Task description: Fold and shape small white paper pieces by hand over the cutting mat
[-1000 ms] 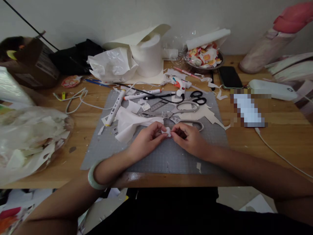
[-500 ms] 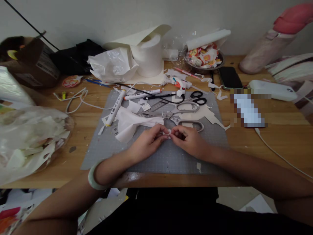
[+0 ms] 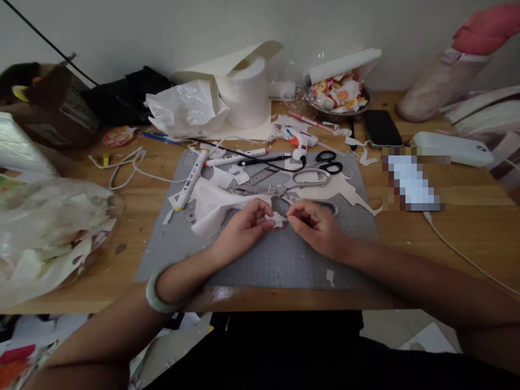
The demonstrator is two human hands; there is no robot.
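Near the middle of the frame we pinch a small white scrap of paper between the thumb and fingertips of our left hand, which is closed on it. Our right hand sits just beside it, fingers curled in narrow with the tips close to the scrap; we cannot tell whether they touch it. Both hands rest over a grey cutting mat on the wooden bench. A pale green bangle circles our left wrist at the lower left. Just above the hands lie large silver-handled scissors, and a crumpled white sheet of thin paper spreads to the left of them. Higher on the mat are small black-handled scissors, a white marker pen and a white glue gun. Toward the top centre stands a white roll of paper; a black phone lies at the upper right.
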